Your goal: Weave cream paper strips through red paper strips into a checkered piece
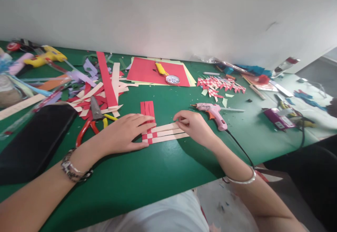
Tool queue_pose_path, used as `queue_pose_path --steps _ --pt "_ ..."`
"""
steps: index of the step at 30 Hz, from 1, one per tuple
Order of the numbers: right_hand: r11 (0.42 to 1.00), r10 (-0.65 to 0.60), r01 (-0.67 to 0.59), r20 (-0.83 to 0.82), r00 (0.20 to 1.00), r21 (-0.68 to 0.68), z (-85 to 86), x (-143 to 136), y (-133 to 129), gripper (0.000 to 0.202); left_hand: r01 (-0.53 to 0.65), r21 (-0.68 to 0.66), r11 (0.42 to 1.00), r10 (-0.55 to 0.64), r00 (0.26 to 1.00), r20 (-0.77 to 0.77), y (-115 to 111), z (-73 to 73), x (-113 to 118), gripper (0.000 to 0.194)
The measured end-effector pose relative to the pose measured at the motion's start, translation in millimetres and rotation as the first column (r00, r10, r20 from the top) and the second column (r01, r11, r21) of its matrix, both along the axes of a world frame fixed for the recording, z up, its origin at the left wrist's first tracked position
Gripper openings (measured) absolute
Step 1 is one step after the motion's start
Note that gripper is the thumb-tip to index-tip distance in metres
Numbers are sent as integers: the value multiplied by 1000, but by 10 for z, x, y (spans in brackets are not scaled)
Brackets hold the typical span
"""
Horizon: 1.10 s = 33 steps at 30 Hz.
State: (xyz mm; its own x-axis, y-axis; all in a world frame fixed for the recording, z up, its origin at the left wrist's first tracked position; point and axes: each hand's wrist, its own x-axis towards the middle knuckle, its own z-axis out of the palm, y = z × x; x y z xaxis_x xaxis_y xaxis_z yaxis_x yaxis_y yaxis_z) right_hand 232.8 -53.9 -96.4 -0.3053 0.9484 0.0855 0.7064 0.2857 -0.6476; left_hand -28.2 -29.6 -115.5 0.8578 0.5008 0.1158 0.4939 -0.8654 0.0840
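Observation:
Red strips run away from me and cross cream strips that point right, forming a small red and cream check where they meet. My left hand lies with its fingers spread over the left side of this weave, fingertips on the red strips and thumb at the lower edge. My right hand has its thumb and fingers pinched together at the right end of the uppermost cream strip.
A pink glue gun lies right of my right hand. Red-handled scissors, paper scraps and a black case are at left. Red sheets and woven checkered pieces lie behind. The green table ends near me.

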Motion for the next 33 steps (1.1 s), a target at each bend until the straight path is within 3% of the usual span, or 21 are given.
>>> queue_pose_path --steps 9,20,33 --pt "1000 2 0 73 997 -30 -43 -2 16 15 61 -13 998 -60 998 30 -15 6 0 42" --pt "999 -16 6 250 968 41 -72 -8 -23 18 74 -23 997 -72 994 88 -16 7 4 41" --pt "995 -3 -49 517 856 88 -89 -20 -42 17 89 1 996 -88 995 50 -9 17 17 36"
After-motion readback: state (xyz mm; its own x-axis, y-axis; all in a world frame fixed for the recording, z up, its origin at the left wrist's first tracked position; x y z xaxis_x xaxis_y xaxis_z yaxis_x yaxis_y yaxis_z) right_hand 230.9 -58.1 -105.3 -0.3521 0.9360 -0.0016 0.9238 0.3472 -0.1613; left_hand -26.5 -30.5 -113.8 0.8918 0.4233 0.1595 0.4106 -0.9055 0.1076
